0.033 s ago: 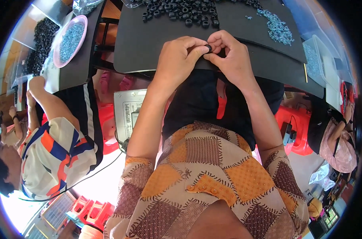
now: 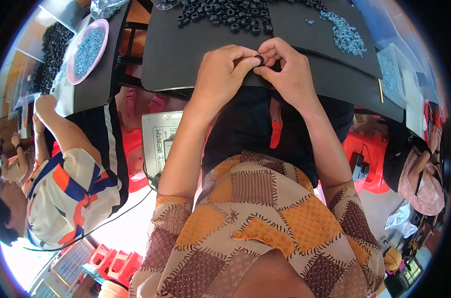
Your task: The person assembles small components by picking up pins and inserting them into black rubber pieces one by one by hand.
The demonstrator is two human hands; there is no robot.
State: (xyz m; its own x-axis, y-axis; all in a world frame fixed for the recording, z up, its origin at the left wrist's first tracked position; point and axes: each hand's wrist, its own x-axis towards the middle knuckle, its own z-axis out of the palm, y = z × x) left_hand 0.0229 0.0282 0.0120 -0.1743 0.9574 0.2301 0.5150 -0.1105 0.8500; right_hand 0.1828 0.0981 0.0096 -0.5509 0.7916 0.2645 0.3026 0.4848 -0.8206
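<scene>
Head view shows the black work board (image 2: 186,54) reaching over your lap, so loose parts stay within arm's reach: a heap of black rubber rings (image 2: 220,12) at its far edge and a scatter of small pale-blue pieces (image 2: 345,34) to the right. Your left hand (image 2: 220,74) and right hand (image 2: 290,74) meet at the near edge, fingertips closed together on one small black ring (image 2: 258,60), held close for fine fingertip work. A co-worker's pink bowl (image 2: 88,49) sits well left.
</scene>
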